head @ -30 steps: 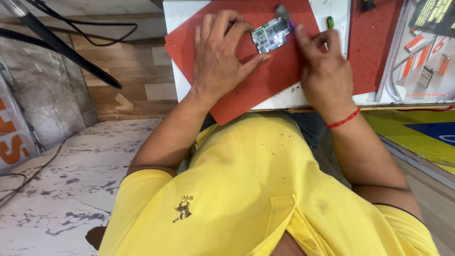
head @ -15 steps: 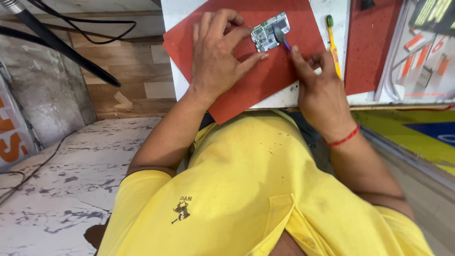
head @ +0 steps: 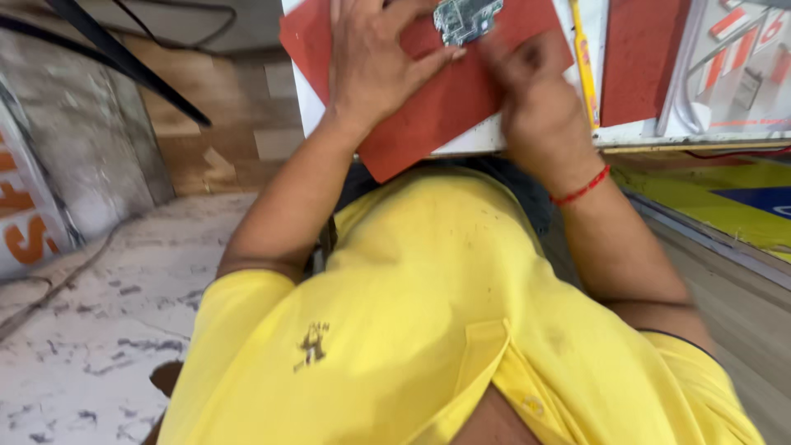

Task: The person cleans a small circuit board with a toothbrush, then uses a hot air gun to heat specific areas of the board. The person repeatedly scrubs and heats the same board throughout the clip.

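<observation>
Both hands working a small circuit board at the counter's near edge.

I'm seeing the left hand lying flat on the red mat, fingers spread and gripping nothing, thumb reaching towards the circuit board at the picture's top edge. The right hand is blurring just beside the board; I cannot tell whether its fingers are closing on anything. The mat's corner is overhanging the counter, so I'm judging a hard push could slide mat and board towards the lap. A yellow-handled tool is lying near the right hand and could get knocked.
</observation>
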